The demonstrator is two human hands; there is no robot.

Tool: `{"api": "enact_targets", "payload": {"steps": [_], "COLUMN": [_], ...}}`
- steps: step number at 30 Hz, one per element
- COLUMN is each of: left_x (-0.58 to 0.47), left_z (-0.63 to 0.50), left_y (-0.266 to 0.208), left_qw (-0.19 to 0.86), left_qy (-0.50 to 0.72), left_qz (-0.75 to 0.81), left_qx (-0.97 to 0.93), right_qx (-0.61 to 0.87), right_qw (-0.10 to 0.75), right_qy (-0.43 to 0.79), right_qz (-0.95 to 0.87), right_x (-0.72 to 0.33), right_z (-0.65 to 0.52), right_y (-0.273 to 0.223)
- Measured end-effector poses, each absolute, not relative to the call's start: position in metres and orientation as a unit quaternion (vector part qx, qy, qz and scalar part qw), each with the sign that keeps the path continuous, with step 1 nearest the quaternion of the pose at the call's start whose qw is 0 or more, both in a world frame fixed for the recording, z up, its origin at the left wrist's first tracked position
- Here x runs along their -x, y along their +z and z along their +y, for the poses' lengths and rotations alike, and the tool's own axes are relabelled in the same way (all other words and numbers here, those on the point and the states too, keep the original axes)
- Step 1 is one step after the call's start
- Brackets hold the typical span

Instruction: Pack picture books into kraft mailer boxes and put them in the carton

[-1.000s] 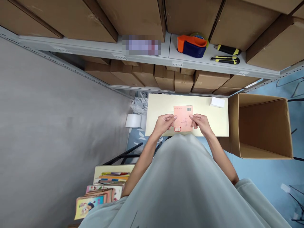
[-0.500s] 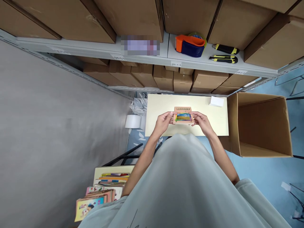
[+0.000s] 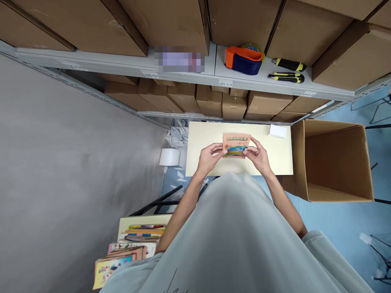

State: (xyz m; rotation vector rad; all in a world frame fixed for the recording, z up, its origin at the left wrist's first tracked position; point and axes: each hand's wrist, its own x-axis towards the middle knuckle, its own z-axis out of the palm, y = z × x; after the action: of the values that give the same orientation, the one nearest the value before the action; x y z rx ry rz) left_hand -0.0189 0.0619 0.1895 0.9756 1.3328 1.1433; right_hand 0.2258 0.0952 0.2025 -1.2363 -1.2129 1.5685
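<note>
A thin salmon-pink book (image 3: 236, 142) with a coloured picture on its cover is held up over the cream table (image 3: 201, 134). My left hand (image 3: 209, 158) grips its left edge, thumb on the front and fingers around the side. At the right edge my right hand (image 3: 258, 156) pinches it the same way, one finger reaching up toward the top corner. The book's back and the fingertips behind it are hidden.
A white stack of cards or paper (image 3: 277, 131) lies at the table's back right. Right of the table stands an open cardboard box (image 3: 337, 162). Shelves ahead carry boxes, a tape dispenser (image 3: 243, 60) and utility knives (image 3: 287, 77). Picture books (image 3: 131, 252) lie at lower left.
The book has tipped up so more of its cover shows. Both thumbs have moved from its upper part down to the lower front, and the fingers have shifted along the sides.
</note>
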Motion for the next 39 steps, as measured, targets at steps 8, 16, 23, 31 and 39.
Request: {"api": "enact_targets", "payload": {"steps": [8,16,23,31,39], "left_x": [0.022,0.024,0.023,-0.002,-0.017], "left_z": [0.061,0.062,0.063,0.060,0.056], "left_y": [0.196,0.203,0.202,0.221,0.217], "left_qw": [0.301,0.386,0.496,0.459,0.359], "left_qy": [0.508,0.488,0.480,0.477,0.446], "left_qz": [0.545,0.599,0.610,0.531,0.562], "left_qx": [-0.596,-0.505,-0.388,-0.528,-0.597], "right_qx": [0.468,0.511,0.528,0.482,0.475], "right_qw": [0.449,0.393,0.324,0.308,0.324], "right_qy": [0.518,0.574,0.636,0.713,0.741], "right_qz": [-0.557,-0.505,-0.460,-0.405,-0.346], "right_x": [-0.220,-0.219,-0.214,-0.177,-0.155], "right_z": [0.097,0.100,0.106,0.092,0.081], "right_y": [0.207,0.201,0.192,0.189,0.187]}}
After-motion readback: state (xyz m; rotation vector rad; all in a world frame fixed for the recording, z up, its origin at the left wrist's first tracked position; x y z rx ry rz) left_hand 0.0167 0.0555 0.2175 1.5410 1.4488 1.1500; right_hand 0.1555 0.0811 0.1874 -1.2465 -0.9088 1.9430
